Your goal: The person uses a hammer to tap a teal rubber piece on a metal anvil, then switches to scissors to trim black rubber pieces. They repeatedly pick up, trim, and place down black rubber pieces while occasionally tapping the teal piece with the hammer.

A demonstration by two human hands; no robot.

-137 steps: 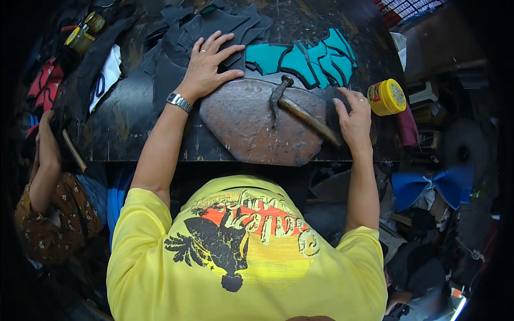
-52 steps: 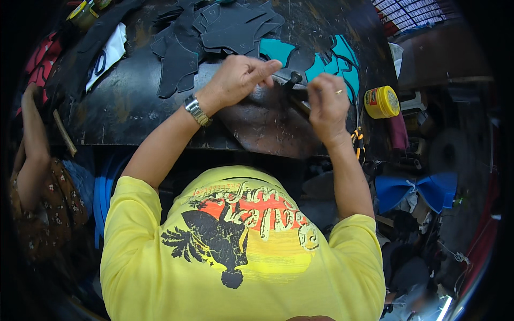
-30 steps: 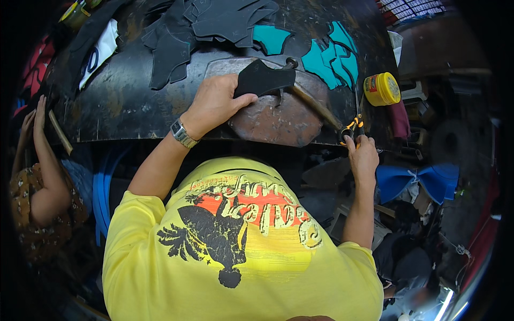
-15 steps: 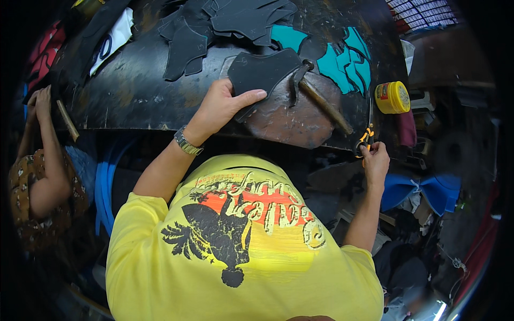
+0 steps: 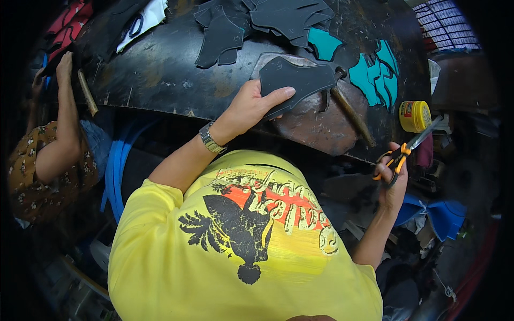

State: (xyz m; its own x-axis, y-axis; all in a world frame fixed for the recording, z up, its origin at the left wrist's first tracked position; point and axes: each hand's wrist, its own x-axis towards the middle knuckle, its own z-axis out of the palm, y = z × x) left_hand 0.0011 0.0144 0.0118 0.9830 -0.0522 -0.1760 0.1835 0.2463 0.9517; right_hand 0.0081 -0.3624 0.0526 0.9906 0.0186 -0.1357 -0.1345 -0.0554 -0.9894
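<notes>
Far left of the frame: a co-worker [image 5: 35, 168] in a brown flowered garment, arms raised to the surface [image 5: 155, 88]. Red pieces [image 5: 68, 27] lie in the upper left corner. A stick [image 5: 88, 93] juts past the near edge, and blue strips [image 5: 119, 166] curve below it. A white cloth [image 5: 143, 24] lies to the right of the red pieces.

Upper centre: overlapping black pieces [image 5: 286, 18] lie in a pile.

Centre: the left hand [image 5: 254, 107], watch [image 5: 213, 139] at the wrist, pinches a panel [image 5: 294, 80], thumb on the upper face, fingers largely hidden beneath. The panel is black and is held above the slab [image 5: 321, 125], covering part of it.

Right of centre: a hammer [image 5: 350, 115] rests on the slab, head near the panel's right end, handle slanting to the lower right. Teal pieces [image 5: 370, 80] overlap farther right.

Right of the frame: the right hand [image 5: 393, 182] is curled around the handles of the scissors [image 5: 405, 153], blades directed to the upper right. A yellow jar [image 5: 415, 116] stands just above the scissors in view. A blue sheet [image 5: 444, 216] lies at lower right.
</notes>
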